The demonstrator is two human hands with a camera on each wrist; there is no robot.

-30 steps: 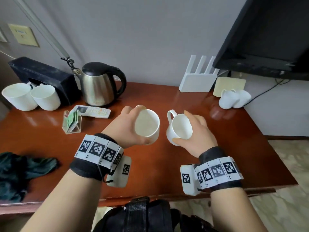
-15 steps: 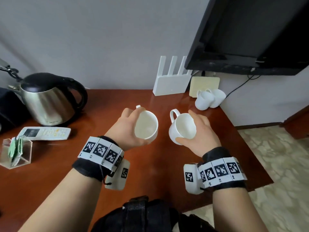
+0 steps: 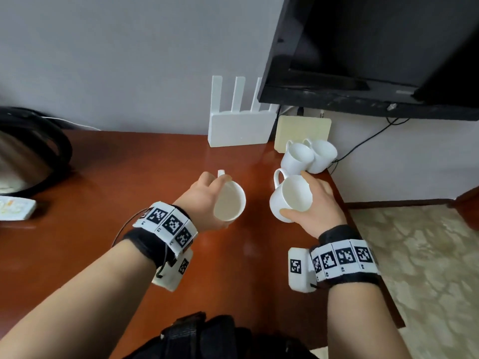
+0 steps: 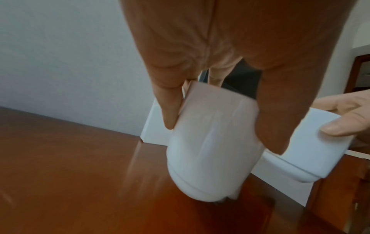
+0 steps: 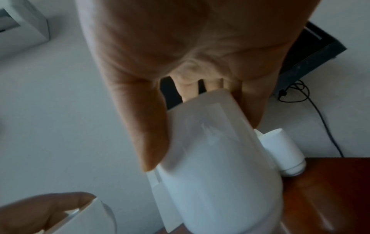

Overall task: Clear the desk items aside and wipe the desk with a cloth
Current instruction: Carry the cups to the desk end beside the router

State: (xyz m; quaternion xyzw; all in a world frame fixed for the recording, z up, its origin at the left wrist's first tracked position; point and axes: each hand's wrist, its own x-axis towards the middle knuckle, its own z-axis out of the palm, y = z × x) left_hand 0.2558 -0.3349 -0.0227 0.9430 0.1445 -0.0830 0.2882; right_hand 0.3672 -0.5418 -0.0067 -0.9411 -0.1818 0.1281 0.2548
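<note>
Left hand [image 3: 204, 200] grips one white mug [image 3: 229, 203], right hand [image 3: 315, 206] another mug [image 3: 290, 196], both above the desk [image 3: 129, 177] heading for two mugs [image 3: 308, 156] parked at its far right corner: clearing underway, kettle [image 3: 28, 154] and remote [image 3: 14, 208] remain, wiping not started.

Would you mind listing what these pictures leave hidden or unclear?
- Kettle: head view, cut off by the left edge.
- Remote: head view, cut by the same edge, print blurred.
- Left mug: left wrist view, handle behind the left hand.
- Right mug: right wrist view, motion-blurred; whether it touches the desk is unclear.
</note>
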